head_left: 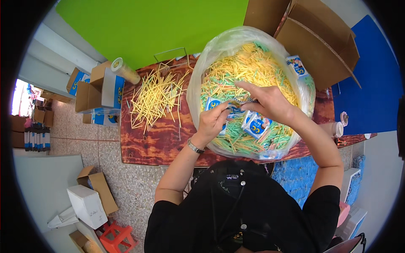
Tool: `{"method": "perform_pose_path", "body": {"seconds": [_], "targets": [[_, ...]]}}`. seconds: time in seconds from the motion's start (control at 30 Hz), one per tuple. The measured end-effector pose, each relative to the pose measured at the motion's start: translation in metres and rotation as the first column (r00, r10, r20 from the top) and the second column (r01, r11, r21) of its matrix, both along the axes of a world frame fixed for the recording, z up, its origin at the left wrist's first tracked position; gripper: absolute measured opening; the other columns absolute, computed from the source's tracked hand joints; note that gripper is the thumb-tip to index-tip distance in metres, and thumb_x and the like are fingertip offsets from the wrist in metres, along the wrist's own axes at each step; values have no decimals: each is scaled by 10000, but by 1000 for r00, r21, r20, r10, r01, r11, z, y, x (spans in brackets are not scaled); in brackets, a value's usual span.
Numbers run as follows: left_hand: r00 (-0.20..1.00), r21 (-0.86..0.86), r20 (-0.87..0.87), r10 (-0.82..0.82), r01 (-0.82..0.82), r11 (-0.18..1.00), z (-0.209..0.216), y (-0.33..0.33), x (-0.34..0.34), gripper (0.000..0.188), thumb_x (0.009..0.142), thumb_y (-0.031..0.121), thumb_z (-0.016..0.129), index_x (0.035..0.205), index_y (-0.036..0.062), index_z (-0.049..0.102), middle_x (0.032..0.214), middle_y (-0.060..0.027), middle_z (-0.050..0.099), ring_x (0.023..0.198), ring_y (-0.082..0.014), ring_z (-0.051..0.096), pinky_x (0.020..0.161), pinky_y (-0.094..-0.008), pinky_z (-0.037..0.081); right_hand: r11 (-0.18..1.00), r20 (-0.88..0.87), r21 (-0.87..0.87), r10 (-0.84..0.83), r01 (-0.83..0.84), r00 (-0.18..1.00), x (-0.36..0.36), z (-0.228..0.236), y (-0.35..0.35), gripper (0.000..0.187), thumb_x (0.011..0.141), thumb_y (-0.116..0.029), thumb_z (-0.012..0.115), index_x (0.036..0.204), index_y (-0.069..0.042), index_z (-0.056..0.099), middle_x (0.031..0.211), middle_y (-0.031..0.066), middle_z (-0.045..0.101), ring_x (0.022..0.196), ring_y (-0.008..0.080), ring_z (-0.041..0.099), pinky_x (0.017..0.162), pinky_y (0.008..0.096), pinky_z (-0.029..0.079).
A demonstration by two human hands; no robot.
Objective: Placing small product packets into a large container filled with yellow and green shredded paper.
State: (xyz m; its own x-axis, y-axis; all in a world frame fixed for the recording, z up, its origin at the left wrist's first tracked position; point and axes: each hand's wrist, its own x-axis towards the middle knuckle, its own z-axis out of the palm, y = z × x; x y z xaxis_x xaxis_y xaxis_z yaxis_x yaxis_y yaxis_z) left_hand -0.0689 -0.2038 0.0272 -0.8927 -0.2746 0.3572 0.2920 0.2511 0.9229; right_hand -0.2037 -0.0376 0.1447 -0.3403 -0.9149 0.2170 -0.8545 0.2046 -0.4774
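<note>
Packet (235, 111), small, blue and white, held up over the contents of a wide-mouthed clear plastic bag (195, 97). Left hand (210, 123) closed on the packet's left end, thumb against fingers. Right hand (272, 101) partly open, forefinger stretched leftward, thumb close by the packet's right end; from where I stand, cannot tell whether it grips. Bag sits on the red-brown worktop (145, 152), filled with thin sticks (253, 63), mostly yellow and green. Second blue-and-white packet (256, 125) lies on these, on the wearer's side of the right hand. Loose yellow pile (154, 101) left of the bag, wire stand (173, 52) behind. Open cardboard box (314, 46) at right rear.
</note>
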Motion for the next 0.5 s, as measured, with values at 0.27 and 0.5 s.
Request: {"method": "perform_pose_path", "body": {"seconds": [0.27, 0.5], "targets": [[991, -166, 86, 105, -89, 982, -28, -9, 53, 200, 898, 27, 606, 1088, -24, 638, 871, -143, 674, 737, -228, 664, 655, -329, 515, 999, -61, 3, 48, -48, 997, 33, -85, -5, 504, 811, -247, 715, 1256, -136, 508, 705, 153, 646, 633, 329, 657, 533, 419, 508], [993, -581, -25, 116, -109, 807, -45, 11, 60, 183, 830, 65, 663, 1008, 31, 637, 926, -132, 621, 858, -311, 597, 763, -389, 495, 987, -208, 161, 16, 19, 978, 44, -153, -9, 505, 852, -258, 628, 1321, -156, 469, 810, 88, 660, 752, 285, 650, 585, 399, 526]]}}
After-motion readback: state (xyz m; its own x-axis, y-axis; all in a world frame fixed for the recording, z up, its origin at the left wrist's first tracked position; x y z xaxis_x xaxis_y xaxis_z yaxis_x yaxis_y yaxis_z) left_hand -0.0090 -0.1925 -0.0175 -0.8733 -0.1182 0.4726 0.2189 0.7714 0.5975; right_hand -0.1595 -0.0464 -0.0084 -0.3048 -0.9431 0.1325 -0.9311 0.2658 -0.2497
